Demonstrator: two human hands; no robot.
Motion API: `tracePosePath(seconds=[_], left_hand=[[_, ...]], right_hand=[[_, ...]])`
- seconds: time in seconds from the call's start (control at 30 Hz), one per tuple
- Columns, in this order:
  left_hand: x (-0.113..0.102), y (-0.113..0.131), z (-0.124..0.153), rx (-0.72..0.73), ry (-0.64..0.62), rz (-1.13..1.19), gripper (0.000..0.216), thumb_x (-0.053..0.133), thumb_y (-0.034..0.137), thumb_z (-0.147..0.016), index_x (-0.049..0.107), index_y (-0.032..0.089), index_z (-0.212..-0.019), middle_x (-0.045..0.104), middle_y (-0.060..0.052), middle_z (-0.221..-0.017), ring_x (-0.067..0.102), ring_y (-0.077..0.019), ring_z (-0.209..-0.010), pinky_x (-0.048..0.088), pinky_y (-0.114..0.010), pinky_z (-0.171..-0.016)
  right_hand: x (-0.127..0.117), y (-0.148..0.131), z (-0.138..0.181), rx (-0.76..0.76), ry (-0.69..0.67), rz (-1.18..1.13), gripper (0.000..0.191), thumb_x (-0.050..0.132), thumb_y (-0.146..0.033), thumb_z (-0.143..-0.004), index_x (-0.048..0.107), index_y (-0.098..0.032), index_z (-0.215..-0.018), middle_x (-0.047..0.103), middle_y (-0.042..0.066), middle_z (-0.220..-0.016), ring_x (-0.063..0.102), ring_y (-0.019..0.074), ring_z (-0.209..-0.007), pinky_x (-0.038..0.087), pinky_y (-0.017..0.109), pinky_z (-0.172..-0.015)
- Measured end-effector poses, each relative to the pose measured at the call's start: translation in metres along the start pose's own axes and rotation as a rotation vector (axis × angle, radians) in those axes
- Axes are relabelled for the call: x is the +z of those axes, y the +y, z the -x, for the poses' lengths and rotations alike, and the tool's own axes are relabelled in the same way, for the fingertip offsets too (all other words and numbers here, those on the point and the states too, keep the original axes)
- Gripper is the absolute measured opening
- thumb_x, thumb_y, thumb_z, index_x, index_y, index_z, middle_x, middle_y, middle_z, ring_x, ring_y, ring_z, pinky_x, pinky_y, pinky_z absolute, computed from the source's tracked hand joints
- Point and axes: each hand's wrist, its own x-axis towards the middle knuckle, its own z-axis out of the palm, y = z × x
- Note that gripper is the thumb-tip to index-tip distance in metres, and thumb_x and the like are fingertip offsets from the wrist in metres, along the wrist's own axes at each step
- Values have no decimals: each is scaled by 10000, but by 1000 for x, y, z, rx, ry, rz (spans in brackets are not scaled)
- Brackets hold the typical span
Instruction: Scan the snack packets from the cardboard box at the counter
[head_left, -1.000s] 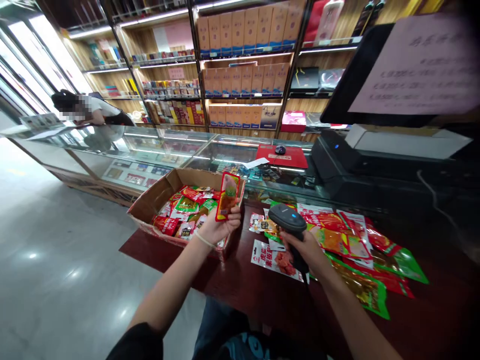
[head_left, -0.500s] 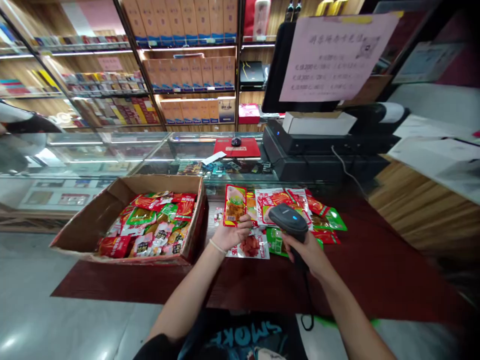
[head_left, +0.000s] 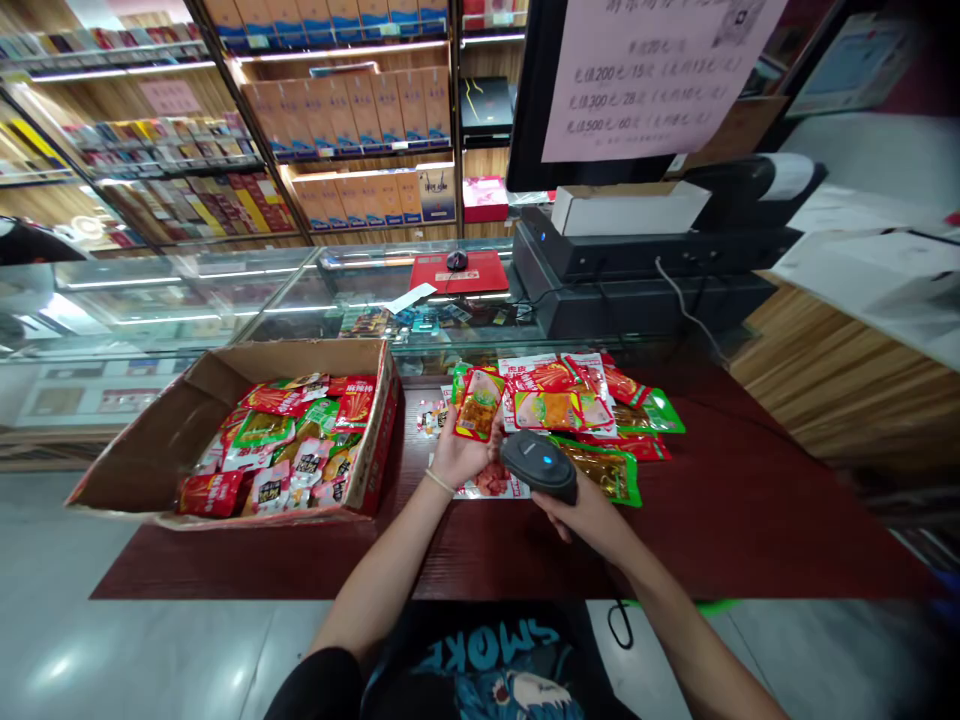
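While both forearms reach out from the near edge over the dark red wooden table (head_left: 735, 520), my left hand (head_left: 459, 452) is raised just above the tabletop with the palm turned toward me and the wrist bent slightly back, a thin pale band (head_left: 439, 482) around it. Its fingers and thumb are pinched on the lower part of a small red and orange plastic snack packet (head_left: 478, 403), which stands nearly upright, tilted a little to the right, in the air near the middle of the table. My right hand (head_left: 583, 508) comes in from the near right with the forearm angled to the left. Its fingers are wrapped tight round the handle of a black handheld barcode scanner (head_left: 540, 465), whose rounded head shows a small blue light and sits just beside the packet, below and to its right. I cannot tell whether the two touch. A black cable (head_left: 619, 625) hangs off the near edge under that arm. Under my hands lies a white flat packet with a red picture (head_left: 487, 487). Just beyond, to the far right, is a loose heap of red and green snack packets (head_left: 577, 405). To the left stands an open brown cardboard box (head_left: 217, 368) with more such packets in it, and behind everything runs a glass display counter (head_left: 300, 285).
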Motion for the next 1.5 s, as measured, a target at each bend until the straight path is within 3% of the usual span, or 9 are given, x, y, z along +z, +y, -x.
tracePosePath(seconds=[0.3,0.47,0.63,0.77,0.9,1.0,1.3,1.4,1.5], left_hand=[[-14,-5,-8,-38,32,-28,743,147,702,-898,593,188,-1194,625,-124,-1219,612,-230,-1082,467,-451,-982],[-4,2,0,98,23,-97,655,385,673,-877,583,162,-1234,587,-138,-1291,581,-246,-1135,452,-422,-990],[-4,14,-8,502,380,-778,700,670,544,-765,483,252,-1373,426,-111,-1462,396,-298,-1340,314,-454,-1114],[-18,4,-16,484,388,-1463,874,713,539,-716,389,193,-1450,186,-178,-1575,106,-364,-1466,111,-528,-1172],[-26,-10,-13,455,307,-1610,775,635,511,-798,372,204,-1459,140,-165,-1593,15,-365,-1476,94,-563,-1164],[-18,-6,-1,537,305,-1548,638,601,414,-850,425,199,-1424,229,-169,-1566,121,-344,-1470,171,-551,-1162],[49,81,97,864,106,-1418,353,473,245,-953,543,251,-1298,544,-104,-1362,493,-211,-1288,420,-420,-1078],[38,116,130,904,233,-1531,319,473,237,-955,575,239,-1257,592,-86,-1307,536,-193,-1234,443,-399,-1055],[2,147,161,904,436,-1632,294,490,262,-947,606,233,-1216,637,-83,-1238,572,-201,-1178,455,-408,-1035]], right_hand=[[6,5,-4,-24,-33,143,384,660,-405,-796,558,-205,-1107,547,-66,-492,507,135,-353,387,235,-375],[-4,7,-5,-2,30,27,387,675,-429,-782,519,-203,-1055,517,-81,-486,453,111,-334,353,222,-349],[-16,10,-5,31,103,-89,368,692,-492,-761,498,-204,-883,496,-82,-485,443,92,-324,332,208,-340],[-18,9,-8,51,128,-116,391,714,-513,-737,474,-211,-800,518,-70,-516,462,94,-337,345,210,-335],[-15,1,-9,52,137,-99,398,724,-527,-724,486,-208,-745,516,-61,-506,459,92,-336,346,212,-337],[-12,-8,-10,48,151,-95,415,730,-536,-717,491,-199,-676,509,-45,-505,454,86,-340,347,217,-346],[8,-45,-39,-3,15,-38,392,746,-541,-694,569,-192,-677,539,-4,-490,478,124,-375,382,256,-384],[29,-63,-55,-16,-72,45,416,714,-559,-730,551,-192,-620,528,5,-447,481,130,-378,391,261,-402],[58,-78,-69,-24,-125,60,430,728,-575,-704,547,-191,-629,535,1,-462,492,132,-378,393,260,-394]])
